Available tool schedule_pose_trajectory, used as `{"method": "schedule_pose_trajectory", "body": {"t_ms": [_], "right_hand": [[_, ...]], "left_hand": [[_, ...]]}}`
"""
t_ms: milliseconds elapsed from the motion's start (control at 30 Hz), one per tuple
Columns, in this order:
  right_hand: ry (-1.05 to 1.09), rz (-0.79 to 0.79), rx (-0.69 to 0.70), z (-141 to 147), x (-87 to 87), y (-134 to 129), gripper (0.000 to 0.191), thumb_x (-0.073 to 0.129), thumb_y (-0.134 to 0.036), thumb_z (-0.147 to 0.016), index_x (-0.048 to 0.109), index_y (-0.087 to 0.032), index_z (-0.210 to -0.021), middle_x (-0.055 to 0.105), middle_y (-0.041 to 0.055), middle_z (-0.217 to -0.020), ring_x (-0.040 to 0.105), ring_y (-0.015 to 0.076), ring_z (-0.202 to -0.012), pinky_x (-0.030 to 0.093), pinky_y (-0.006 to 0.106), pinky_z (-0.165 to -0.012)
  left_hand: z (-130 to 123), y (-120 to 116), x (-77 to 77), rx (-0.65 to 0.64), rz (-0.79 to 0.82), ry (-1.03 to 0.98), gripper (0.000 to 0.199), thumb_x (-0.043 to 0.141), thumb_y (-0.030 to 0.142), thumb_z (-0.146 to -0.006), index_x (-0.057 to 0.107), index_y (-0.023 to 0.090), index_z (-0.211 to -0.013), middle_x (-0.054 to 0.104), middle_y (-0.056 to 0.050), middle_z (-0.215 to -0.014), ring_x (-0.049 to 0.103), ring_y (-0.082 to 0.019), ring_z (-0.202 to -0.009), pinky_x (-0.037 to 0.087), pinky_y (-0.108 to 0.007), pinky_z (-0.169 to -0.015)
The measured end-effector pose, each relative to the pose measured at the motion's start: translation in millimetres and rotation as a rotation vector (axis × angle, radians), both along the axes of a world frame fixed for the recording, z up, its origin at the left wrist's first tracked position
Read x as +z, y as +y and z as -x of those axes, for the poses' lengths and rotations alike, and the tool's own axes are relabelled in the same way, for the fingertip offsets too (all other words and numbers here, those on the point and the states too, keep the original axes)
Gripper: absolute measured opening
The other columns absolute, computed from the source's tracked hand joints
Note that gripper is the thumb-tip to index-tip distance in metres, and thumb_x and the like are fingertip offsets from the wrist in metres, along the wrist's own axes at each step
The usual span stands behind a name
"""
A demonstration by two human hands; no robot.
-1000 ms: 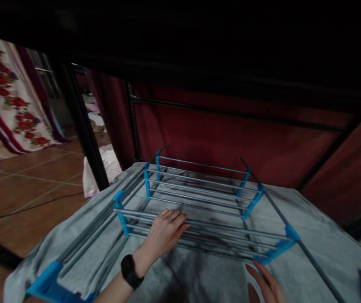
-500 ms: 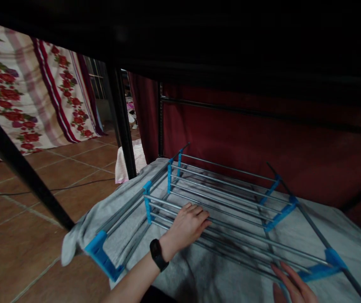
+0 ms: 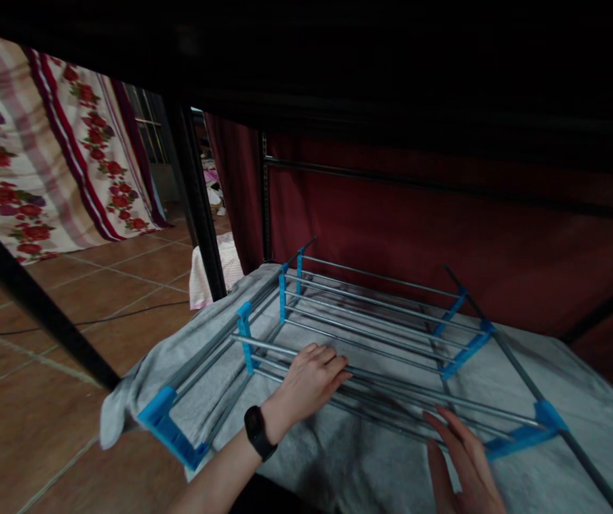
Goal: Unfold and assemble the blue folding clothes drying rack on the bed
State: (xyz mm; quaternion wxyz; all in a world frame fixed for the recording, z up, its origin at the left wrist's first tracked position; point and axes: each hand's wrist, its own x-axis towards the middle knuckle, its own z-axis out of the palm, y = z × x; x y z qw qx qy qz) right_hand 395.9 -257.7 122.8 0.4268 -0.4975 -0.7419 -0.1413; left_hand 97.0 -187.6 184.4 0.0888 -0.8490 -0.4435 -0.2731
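Note:
A rack of thin grey metal rods with blue plastic brackets [image 3: 172,428] lies on a grey blanket [image 3: 579,371]. My left hand [image 3: 314,375], with a black band [image 3: 260,432] on the wrist, is closed around a front metal rod [image 3: 271,348]. The rod's left end sticks out a little past a blue bracket [image 3: 245,343]. Its right part runs to another blue bracket [image 3: 531,432]. Below the right part of the front rods is my right hand [image 3: 464,464], its fingers apart and close to them. Whether its fingertips touch a rod I cannot tell.
Black metal posts [image 3: 193,200] and a dark surface overhead [image 3: 338,64] frame the space. A dark red curtain [image 3: 381,221] hangs behind. Tiled floor [image 3: 33,407], a black cable [image 3: 124,312], a flowered cloth [image 3: 71,157] and a whitish cloth [image 3: 215,264] lie to the left.
My right hand has moved left and up along the front rods. The held rod now pokes out past the left bracket. The view has shifted slightly.

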Motion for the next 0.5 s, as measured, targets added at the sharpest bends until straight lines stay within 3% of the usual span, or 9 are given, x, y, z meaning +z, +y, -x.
{"method": "schedule_pose_trajectory", "body": {"t_ms": [133,267,367,500], "right_hand": [[0.06,0.008,-0.004,12,6.4,0,0.032,0.05,-0.034,-0.101,0.067,-0.024,-0.127,0.065,0.0103,-0.137,0.066,0.024,-0.122,0.057,0.035,-0.094],[0.134,0.043,-0.017,2,-2.0,3,0.029,0.054,-0.038,-0.1,0.071,-0.024,-0.119,0.072,0.0098,-0.121,0.07,0.0238,-0.112,0.058,0.035,-0.091],[0.268,0.127,-0.001,-3,-25.0,-3,0.024,0.059,-0.042,-0.097,0.074,-0.025,-0.105,0.076,0.0082,-0.104,0.074,0.0221,-0.094,0.061,0.031,-0.079],[0.594,0.302,-0.039,14,-76.9,-27,0.031,0.057,-0.05,-0.097,0.072,-0.023,-0.09,0.074,0.0072,-0.089,0.073,0.0216,-0.08,0.06,0.03,-0.07]], "left_hand": [[16,-7,-1.0,0.013,0.037,-0.086,0.023,0.05,0.034,-0.105,0.069,0.021,-0.103,0.069,-0.003,-0.088,0.064,-0.019,-0.083,0.045,-0.036,-0.079],[28,-22,-8.2,0.023,0.062,-0.128,0.025,0.049,0.036,-0.105,0.07,0.022,-0.107,0.071,-0.003,-0.091,0.065,-0.02,-0.084,0.046,-0.036,-0.077],[31,-41,-31.1,0.02,0.075,-0.128,0.024,0.05,0.035,-0.104,0.07,0.023,-0.107,0.072,-0.003,-0.091,0.065,-0.021,-0.084,0.047,-0.036,-0.076],[36,-63,-76.0,0.023,0.137,-0.086,0.023,0.05,0.034,-0.104,0.071,0.024,-0.106,0.072,-0.004,-0.09,0.067,-0.022,-0.084,0.05,-0.037,-0.08]]}}
